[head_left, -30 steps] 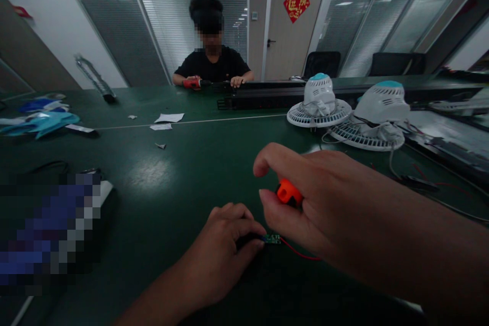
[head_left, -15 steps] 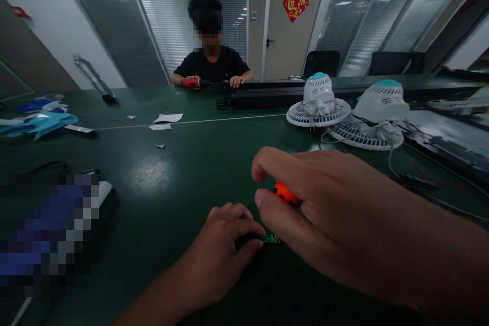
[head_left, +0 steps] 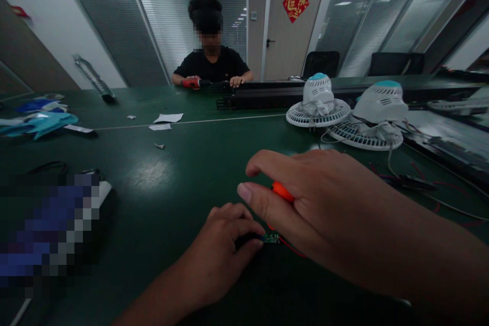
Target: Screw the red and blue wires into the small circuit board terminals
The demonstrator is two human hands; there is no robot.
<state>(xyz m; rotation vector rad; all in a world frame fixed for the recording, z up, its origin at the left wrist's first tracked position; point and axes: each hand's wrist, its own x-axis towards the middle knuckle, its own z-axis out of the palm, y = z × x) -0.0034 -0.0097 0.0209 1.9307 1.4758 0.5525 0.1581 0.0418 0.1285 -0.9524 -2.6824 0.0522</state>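
Observation:
Between thumb and fingertips, my left hand [head_left: 223, 252] pinches the left end of a small green circuit board [head_left: 272, 238] just over the table. A thin red wire [head_left: 293, 249] runs from the board's right end and passes beneath my right hand [head_left: 324, 204]. That hand is above and to the right of the board, curled around an orange screwdriver [head_left: 282, 191], whose handle top shows between thumb and index finger. Its thumb and index tip are apart. Palm and fingers hide the shaft and tip, so I cannot tell whether it touches the board.
Two white fan heads [head_left: 319, 99] lie face down on the green table [head_left: 198, 163] at right, near loose wires and a long black frame [head_left: 263, 98]. Paper scraps [head_left: 170, 117] and blue gloves [head_left: 42, 122] lie at left. Across the table, a person holds a red power tool [head_left: 191, 83].
My right thumb has slid left and opened away from the index finger, and the orange handle has turned. More red wire shows beside the board. My left hand stays still.

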